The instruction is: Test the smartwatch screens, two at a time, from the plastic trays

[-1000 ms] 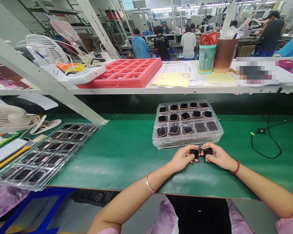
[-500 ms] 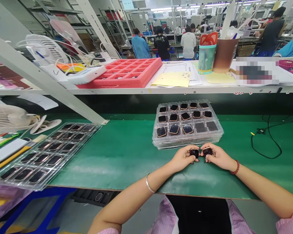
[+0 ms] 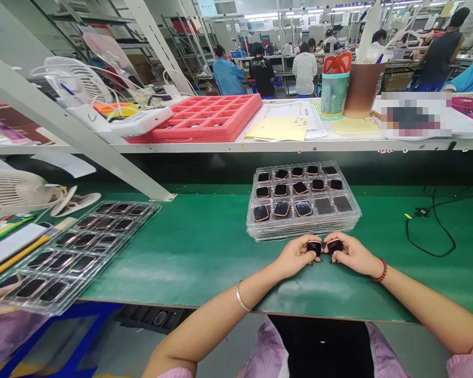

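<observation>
My left hand (image 3: 295, 255) is closed on a small square watch case (image 3: 314, 247) with a dark screen and no strap. Another such watch case (image 3: 335, 245) sits between the thumb and fingers of my right hand (image 3: 355, 254). Both hands are low over the green bench, fingertips close together, screens turned up toward me. Just beyond them stands a stack of clear plastic trays (image 3: 303, 230). Its top tray holds rows of similar watch cases (image 3: 281, 209), and two pockets at the front right have no watch in them.
At left lies another clear tray (image 3: 102, 270) of watch cases, with a co-worker's hand (image 3: 0, 299) at its near end. A white fan (image 3: 16, 190) stands behind it. A black cable (image 3: 429, 252) lies at right. The shelf (image 3: 276, 147) above carries a red divided tray (image 3: 236, 131) and cups.
The left-hand tray has shifted slightly left and toward the bench's front edge, and a co-worker's hand has appeared at it. My own hands and the two watch cases stay practically still.
</observation>
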Demonstrator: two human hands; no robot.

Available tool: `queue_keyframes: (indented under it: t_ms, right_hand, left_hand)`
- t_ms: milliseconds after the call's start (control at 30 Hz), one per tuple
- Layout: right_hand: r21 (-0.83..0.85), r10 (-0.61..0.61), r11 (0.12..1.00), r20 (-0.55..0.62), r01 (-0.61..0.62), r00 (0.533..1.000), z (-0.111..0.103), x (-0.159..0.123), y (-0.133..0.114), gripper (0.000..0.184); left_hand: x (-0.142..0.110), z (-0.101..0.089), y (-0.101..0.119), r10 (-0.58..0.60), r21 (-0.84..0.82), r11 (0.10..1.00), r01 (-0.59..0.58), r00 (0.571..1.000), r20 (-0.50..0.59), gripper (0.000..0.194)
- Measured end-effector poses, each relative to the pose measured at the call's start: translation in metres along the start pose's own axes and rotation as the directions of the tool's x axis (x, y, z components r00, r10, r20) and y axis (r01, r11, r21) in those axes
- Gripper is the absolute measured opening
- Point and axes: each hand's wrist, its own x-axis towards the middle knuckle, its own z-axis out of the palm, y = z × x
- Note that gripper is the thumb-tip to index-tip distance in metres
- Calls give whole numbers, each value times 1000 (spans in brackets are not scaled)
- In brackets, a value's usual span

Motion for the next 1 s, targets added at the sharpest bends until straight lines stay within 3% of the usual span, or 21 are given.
queue_keyframes:
  t_ms: [167, 500, 633, 1000]
  right_hand:
    - [11, 15, 1000, 2, -15, 1000, -1, -1, -1, 19]
    - [8, 11, 1000, 9, -11, 1000, 0, -1, -4, 18]
    - [22, -1, 1000, -24, 1, 1000, 1, 0, -4, 24]
    - [-34, 2, 999, 8, -2, 1000, 1, -2, -6, 32]
  left_hand:
    - [-1, -1, 0, -1, 25, 1000, 2, 1000, -14, 29]
    - [-2, 0, 2, -2, 20, 1000, 2, 1000, -26, 29]
    - [-1, 0, 1, 18, -23, 1000, -17, 1000, 10, 39]
    - [0, 0, -2, 15, -4, 1000, -15, 1000, -3, 41]
